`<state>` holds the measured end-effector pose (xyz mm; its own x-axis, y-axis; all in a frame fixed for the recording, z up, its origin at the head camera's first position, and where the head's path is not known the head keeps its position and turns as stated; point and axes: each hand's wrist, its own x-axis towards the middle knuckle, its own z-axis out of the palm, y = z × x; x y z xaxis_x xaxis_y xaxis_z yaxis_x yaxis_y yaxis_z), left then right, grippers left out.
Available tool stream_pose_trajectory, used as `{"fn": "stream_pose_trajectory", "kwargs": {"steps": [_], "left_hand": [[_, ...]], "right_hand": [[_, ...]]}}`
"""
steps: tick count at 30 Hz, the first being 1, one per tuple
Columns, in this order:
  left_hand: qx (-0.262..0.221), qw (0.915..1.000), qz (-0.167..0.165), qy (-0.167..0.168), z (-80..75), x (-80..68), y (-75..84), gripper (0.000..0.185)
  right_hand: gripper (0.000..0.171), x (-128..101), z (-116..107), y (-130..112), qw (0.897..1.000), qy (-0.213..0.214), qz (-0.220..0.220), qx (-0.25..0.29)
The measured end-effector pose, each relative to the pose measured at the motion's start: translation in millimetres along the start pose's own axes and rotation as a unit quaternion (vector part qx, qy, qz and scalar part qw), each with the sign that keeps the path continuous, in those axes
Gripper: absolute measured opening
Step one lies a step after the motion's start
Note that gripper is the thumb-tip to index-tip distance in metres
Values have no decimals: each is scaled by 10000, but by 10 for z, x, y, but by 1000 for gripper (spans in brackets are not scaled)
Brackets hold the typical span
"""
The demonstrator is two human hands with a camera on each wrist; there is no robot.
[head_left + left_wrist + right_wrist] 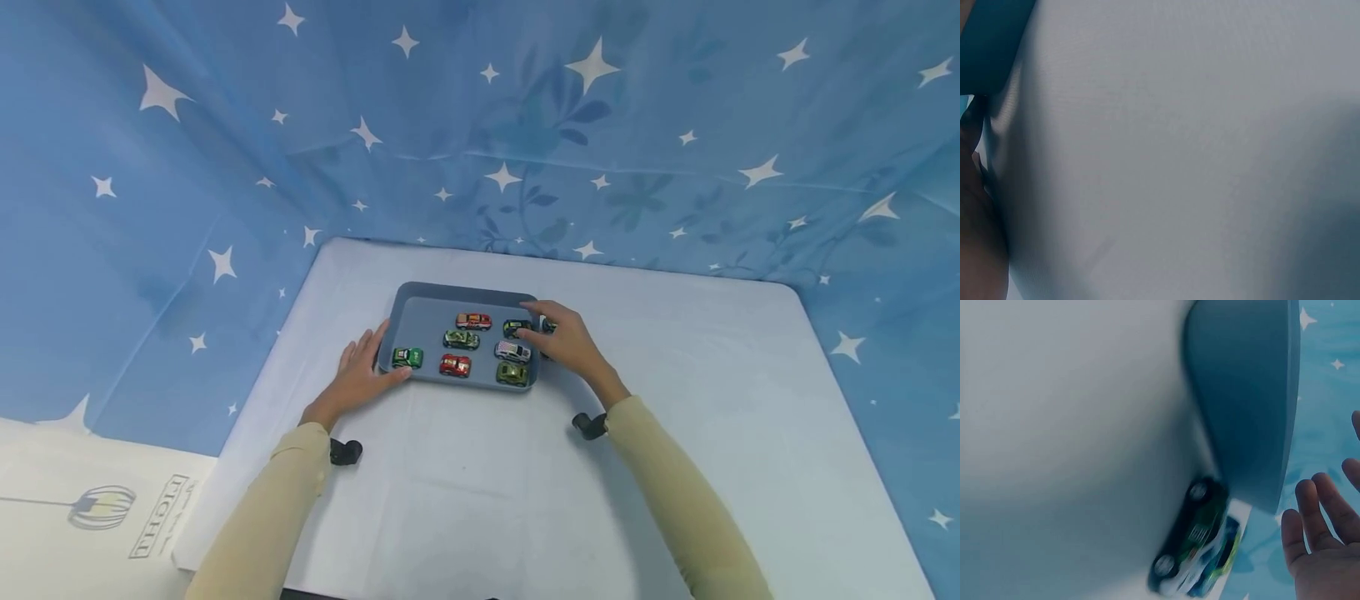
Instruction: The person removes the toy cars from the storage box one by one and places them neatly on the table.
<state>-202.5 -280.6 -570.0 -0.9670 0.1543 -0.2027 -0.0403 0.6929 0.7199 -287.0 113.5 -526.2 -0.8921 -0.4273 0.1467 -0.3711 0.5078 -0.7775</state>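
Steadying the shallow grey-blue plastic tray [420, 293] with the flat, relaxed left hand [358, 375] at its left rim helps while the right hand [568, 340], fingers loose and grasping nothing, reaches over the right rim toward the dark green toy car [516, 327] inside.

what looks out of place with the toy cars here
One toy car sits outside the blue tray, on the white table against its right wall, by the right hand. The other seven sit inside the tray.
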Motion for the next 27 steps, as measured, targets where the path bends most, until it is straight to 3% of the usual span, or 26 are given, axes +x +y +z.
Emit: {"fn": "stream_pose_trajectory", "kwargs": {"steps": [12, 27], "left_hand": [[107, 9999, 80, 52, -6, 5, -68, 108], [-25, 9999, 122, 85, 6, 33, -76, 112]], "right_hand": [[53, 233, 260, -238, 9981, -227, -563, 138], [52, 438, 577, -436, 9954, -481, -832, 39]]}}
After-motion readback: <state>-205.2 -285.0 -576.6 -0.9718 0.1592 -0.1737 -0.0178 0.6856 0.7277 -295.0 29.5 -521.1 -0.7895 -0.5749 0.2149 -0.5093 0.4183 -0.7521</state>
